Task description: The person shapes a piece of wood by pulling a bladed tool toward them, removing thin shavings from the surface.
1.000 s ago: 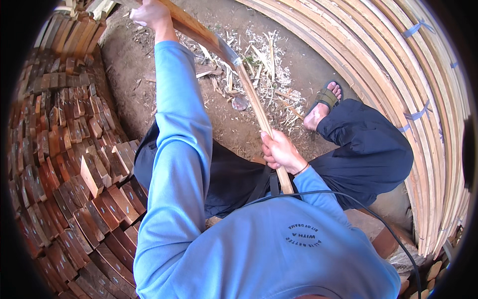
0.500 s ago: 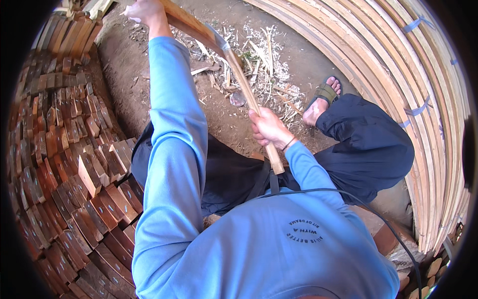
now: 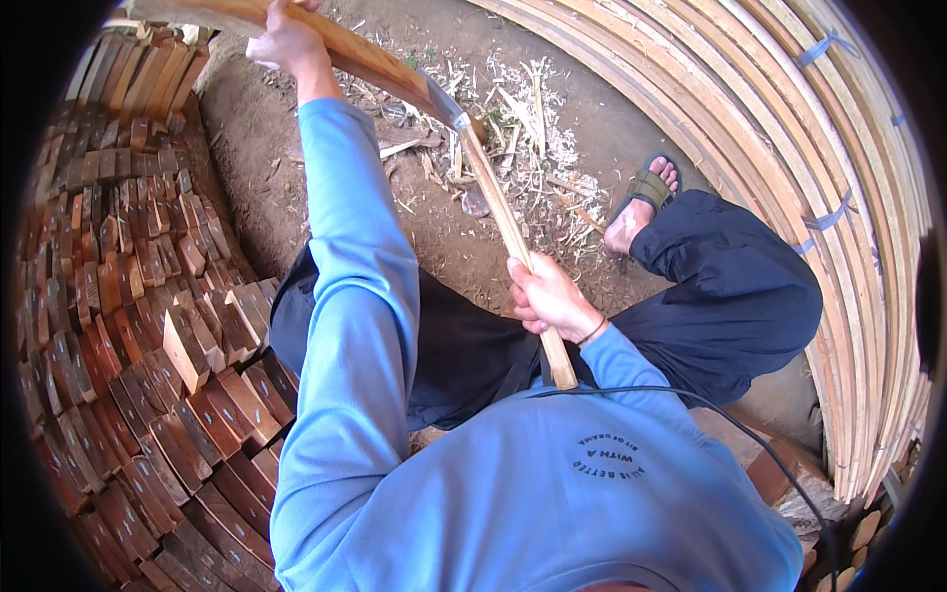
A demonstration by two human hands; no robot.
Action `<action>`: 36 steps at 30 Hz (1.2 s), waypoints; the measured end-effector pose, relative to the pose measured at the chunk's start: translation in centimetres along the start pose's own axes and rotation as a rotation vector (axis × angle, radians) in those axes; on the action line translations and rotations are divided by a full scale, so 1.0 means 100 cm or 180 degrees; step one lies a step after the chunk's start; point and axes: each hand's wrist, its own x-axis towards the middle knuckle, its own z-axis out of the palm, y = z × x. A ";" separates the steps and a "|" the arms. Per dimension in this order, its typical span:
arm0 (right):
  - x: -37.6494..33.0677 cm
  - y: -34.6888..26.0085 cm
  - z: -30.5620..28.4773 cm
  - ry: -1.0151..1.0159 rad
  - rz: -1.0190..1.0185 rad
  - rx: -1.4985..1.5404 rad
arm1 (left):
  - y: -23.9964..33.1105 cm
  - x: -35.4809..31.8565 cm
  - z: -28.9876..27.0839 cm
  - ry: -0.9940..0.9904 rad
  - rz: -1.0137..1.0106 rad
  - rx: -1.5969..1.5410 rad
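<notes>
My left hand [image 3: 293,44] is closed round a long, smooth wooden piece [image 3: 380,71] at the far left, which slants down toward the middle. The fingers of my right hand [image 3: 554,298] wrap round the pale wooden handle of an axe [image 3: 503,207], below its middle. Its grey metal head [image 3: 445,103] meets the near end of the wooden piece, appearing to touch it. I cannot make out the blade's full shape. The handle's butt points at my belly, between my thighs.
Stacked brown wood blocks [image 3: 187,345] fill the left side. Wood shavings [image 3: 533,128] litter the dirt ground ahead. Long pale strips [image 3: 769,118] tied with blue bands curve along the right. My sandalled foot [image 3: 641,202] stands near the shavings. A black cable [image 3: 779,459] crosses my shirt.
Both hands have come somewhat nearer my body, bringing the wooden piece and axe along. More of the wooden piece shows beyond my left hand. The handle's butt sits lower, against my shirt.
</notes>
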 end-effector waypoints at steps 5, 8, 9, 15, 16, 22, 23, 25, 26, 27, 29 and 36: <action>0.036 -0.017 -0.010 0.0079 -0.0138 -0.0017 | 0.017 -0.025 0.023 -0.0153 0.0074 0.0110; 0.005 -0.004 -0.006 0.0020 -0.0157 0.0008 | 0.015 -0.010 0.010 -0.0048 -0.0057 0.0193; -0.002 0.001 -0.012 -0.0046 0.0022 0.0093 | 0.016 -0.009 0.007 -0.0031 -0.0118 0.0271; 0.038 -0.019 -0.035 -0.0203 -0.0181 0.0020 | 0.021 -0.023 0.014 -0.0224 -0.0164 0.0319; 0.031 -0.019 -0.032 -0.0093 -0.0104 -0.0011 | 0.015 -0.011 0.006 -0.0221 -0.0100 0.0072; 0.013 0.000 -0.025 -0.0026 0.0061 -0.0319 | -0.001 0.006 -0.029 -0.0190 -0.0124 -0.0448; 0.022 -0.008 -0.025 0.0057 0.0045 -0.0441 | 0.002 0.005 -0.030 -0.0190 -0.0118 -0.0467; 0.048 -0.013 -0.033 -0.0230 -0.0040 -0.0301 | 0.005 0.002 -0.031 -0.0178 -0.0121 -0.0524; 0.047 -0.011 -0.034 -0.0164 -0.0082 -0.0292 | 0.005 0.003 -0.031 -0.0244 -0.0130 -0.0589; 0.042 -0.014 -0.030 -0.0133 -0.0116 -0.0310 | 0.006 0.009 -0.037 -0.0284 -0.0111 -0.0630; 0.024 -0.015 -0.022 -0.0021 -0.0096 -0.0364 | 0.001 0.012 -0.042 -0.0310 -0.0113 -0.0593; 0.027 -0.012 -0.025 0.0072 -0.0104 -0.0349 | 0.004 0.006 -0.021 -0.0271 -0.0004 -0.0568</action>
